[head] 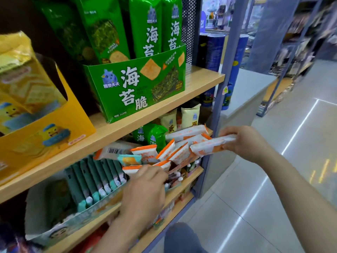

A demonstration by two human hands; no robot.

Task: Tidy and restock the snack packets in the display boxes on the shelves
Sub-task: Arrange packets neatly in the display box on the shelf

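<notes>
Two grips work at the lower shelf (184, 186): our right grip (242, 141) pinches a white-and-orange packet (209, 146) by its end, holding it just above the heap of like packets (171, 152). Our left grip (144, 190) curls at another packet (130, 168) at the heap's near edge; whether it holds it, we cannot tell. Above, the green box (138, 88) reads 海苔脆 and 精灵天天

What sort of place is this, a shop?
Probably a snack shop or convenience store: wooden shelves carry branded display boxes like the green box, with orange-and-white packets below, and more stocked racks line the aisle behind.
</notes>
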